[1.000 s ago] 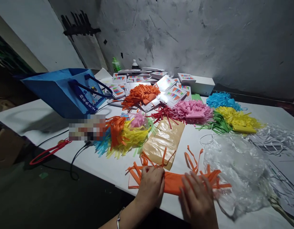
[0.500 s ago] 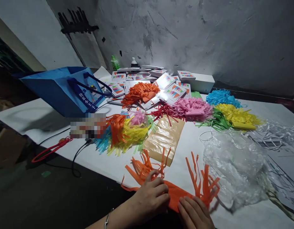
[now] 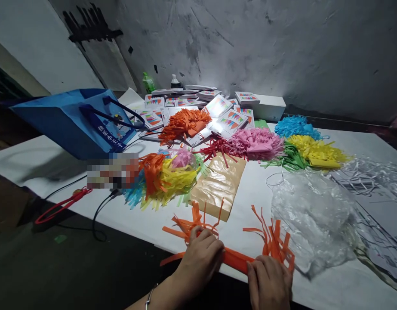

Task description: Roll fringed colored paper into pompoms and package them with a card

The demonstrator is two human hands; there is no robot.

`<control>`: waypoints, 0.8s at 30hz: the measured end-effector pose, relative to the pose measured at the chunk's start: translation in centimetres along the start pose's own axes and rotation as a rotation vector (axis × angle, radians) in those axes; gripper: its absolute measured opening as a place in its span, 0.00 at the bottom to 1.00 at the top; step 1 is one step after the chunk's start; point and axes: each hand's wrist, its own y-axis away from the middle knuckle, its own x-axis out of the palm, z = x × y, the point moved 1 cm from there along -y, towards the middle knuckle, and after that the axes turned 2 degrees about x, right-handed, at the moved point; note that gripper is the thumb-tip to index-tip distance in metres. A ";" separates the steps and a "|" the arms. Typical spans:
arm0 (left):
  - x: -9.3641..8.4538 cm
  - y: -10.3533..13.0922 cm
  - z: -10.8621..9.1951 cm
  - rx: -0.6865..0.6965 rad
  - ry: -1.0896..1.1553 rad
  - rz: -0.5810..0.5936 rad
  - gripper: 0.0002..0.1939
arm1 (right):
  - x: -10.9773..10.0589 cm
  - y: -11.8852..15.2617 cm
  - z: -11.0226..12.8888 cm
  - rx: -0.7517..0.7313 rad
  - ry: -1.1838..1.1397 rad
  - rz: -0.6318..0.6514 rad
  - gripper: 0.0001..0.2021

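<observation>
Sitting beyond the held orange tissue (image 3: 237,260): blue bag (image 3: 63,118), contents hidden.

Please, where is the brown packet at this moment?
The brown packet lies just below the middle of the head view, beyond the left hand holding orange fringed paper, right of the mixed-colour fringe bundle.

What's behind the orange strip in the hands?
White tabletop, with the tan packet farther back. The strip covers whatever lies directly behind it; its gripped parts are partly hidden by the left hand and right hand.
</observation>
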 end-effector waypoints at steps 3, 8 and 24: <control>0.4 -0.4 0.0 -0.055 -0.042 0.013 0.08 | 0.3 -0.8 0.1 0.021 0.102 0.022 0.06; 0.5 -0.4 0.7 0.112 0.000 0.069 0.07 | 0.6 -0.5 -0.3 -0.101 -0.084 0.071 0.11; -1.2 1.0 0.9 0.197 0.081 0.148 0.07 | -1.6 0.6 -1.4 -0.108 -0.267 0.142 0.06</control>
